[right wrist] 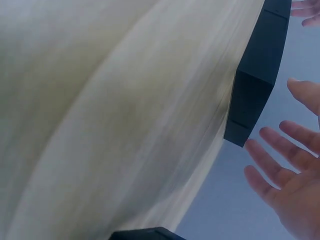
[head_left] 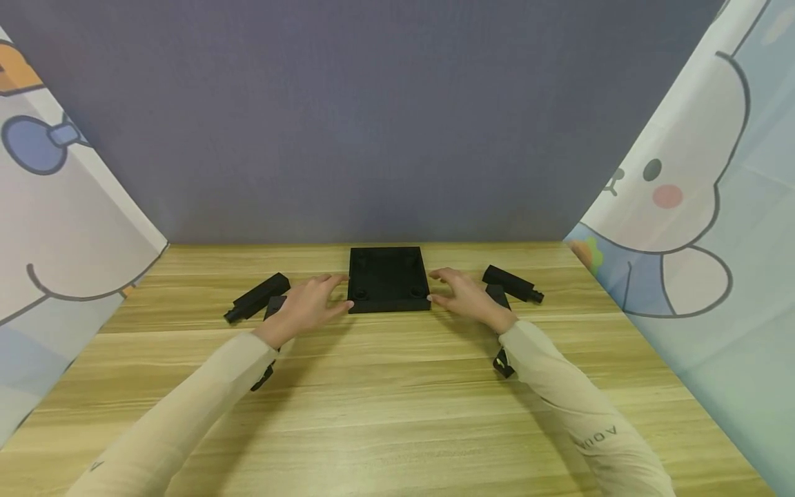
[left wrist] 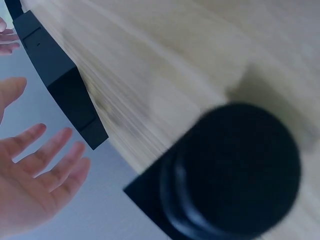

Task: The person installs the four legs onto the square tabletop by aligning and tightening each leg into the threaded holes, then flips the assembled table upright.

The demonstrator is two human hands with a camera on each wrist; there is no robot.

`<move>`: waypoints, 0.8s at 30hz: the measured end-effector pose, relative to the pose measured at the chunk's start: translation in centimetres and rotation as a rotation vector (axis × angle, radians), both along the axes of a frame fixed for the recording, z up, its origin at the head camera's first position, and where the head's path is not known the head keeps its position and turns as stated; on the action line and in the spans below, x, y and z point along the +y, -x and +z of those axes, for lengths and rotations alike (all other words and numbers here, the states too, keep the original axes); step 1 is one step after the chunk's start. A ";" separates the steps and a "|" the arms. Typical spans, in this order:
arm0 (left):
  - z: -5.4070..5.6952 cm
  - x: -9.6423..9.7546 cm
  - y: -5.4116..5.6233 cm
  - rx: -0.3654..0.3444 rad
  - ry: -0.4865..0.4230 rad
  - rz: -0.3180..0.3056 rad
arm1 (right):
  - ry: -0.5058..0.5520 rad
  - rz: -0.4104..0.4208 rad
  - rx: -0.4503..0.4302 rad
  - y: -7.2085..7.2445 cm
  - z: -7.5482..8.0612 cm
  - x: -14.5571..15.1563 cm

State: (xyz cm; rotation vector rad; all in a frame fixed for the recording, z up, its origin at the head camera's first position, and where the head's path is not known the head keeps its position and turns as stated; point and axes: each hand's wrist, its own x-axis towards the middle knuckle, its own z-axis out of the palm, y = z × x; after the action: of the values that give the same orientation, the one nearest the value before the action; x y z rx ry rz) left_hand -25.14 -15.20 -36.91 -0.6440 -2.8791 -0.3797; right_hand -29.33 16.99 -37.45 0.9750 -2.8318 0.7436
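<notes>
A flat black square tray with round marks near its front corners lies at the back of the wooden table. My left hand is at its left side, thumb and fingers spread apart. At the opposite side my right hand faces it in the same way, fingertips close to the edge. In the left wrist view the left palm shows bare, with the tray's corner beyond the fingers. The right wrist view likewise shows the right palm holding nothing, near the tray's side wall.
A black block with a knobbed end lies left of the left hand; a similar one lies on the right. Under each forearm a longer black piece is partly hidden, the left one and the right one. A grey panel stands behind.
</notes>
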 end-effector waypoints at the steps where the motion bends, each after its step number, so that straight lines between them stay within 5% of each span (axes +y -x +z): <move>1: 0.1 0.1 0.1 -0.020 -0.004 0.005 | 0.000 0.004 -0.002 0.1 0.0 -0.1; 8: 0.1 0.5 0.7 -0.111 -0.055 -0.004 | 0.002 0.033 -0.029 0.2 -0.1 -0.6; 24: -0.8 0.9 1.4 -0.170 -0.036 -0.016 | -0.059 0.024 -0.047 0.6 -1.0 -1.2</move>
State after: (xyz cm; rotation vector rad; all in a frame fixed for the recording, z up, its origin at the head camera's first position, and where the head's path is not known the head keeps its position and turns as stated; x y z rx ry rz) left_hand -26.54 -14.26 -37.69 -0.6597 -3.0207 -0.5114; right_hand -29.94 15.76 -38.45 1.0153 -2.9026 0.6984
